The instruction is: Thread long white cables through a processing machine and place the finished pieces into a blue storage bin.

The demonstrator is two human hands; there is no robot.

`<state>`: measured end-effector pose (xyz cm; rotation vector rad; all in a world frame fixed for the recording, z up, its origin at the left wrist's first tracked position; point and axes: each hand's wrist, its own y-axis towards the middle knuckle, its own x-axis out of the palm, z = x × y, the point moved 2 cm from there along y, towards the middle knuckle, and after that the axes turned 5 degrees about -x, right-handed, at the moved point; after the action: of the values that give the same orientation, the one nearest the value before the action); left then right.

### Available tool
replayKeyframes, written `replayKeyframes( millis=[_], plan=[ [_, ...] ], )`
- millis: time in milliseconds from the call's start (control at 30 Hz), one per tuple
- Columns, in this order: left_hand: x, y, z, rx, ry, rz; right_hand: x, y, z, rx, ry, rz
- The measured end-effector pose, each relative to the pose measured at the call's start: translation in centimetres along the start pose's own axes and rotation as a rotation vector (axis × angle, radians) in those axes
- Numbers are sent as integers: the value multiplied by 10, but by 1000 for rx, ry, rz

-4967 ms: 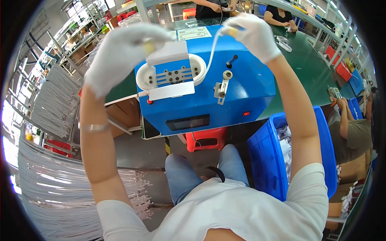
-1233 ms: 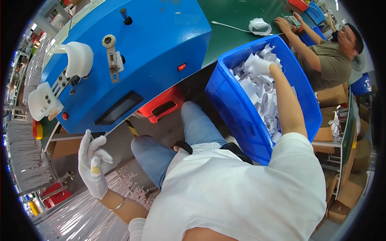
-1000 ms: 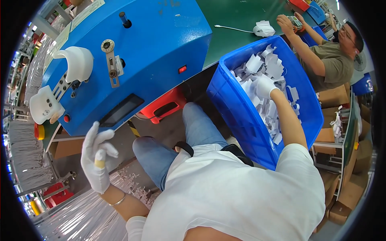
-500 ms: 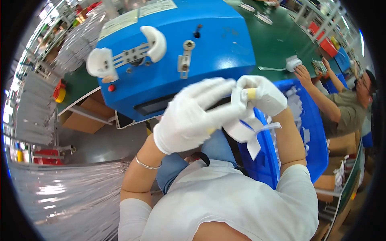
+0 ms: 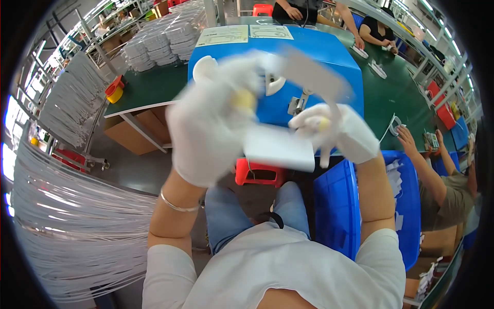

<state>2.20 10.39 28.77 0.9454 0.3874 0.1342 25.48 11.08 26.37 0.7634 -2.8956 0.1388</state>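
So both gloved hands are up over the blue machine (image 5: 337,56) with a white card (image 5: 280,149) in the air between them. One flat panel sticks out low between the hands, another flap (image 5: 316,77) juts up top right, and a narrow strip drops from it in front of the right hand (image 5: 350,134). Looks like one piece to me, but the blur makes that hard to swear to

Left hand (image 5: 213,123) is a smear, so I can't tell if its fingers are pinched on the card or apart. Right hand is clearer, fingers bent in close to the card, but I can't see a definite grip there either

My take on doing this bit well: keep one panel steady in one hand and work the flaps with the other, cos waving both ends is how thin card gets creased in the wrong spot. Cloth gloves probably feel slippy on it, so I'd pinch near an edge rather than squash the middle. Also mind the white curved holder (image 5: 275,85) just behind, easy to snag a flap on. If the card's bent, there are more white pieces in the blue bin (image 5: 334,206) on the right, just swap it
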Motion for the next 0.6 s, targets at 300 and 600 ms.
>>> replayKeyframes(
  millis=[300,600],
  plan=[
    [-14,22,-49,-82,364,238,27,39,-29,-826,-693,500],
    [-12,21,-70,-582,-145,74,15,76,-15,-544,-463,340]
  ],
)
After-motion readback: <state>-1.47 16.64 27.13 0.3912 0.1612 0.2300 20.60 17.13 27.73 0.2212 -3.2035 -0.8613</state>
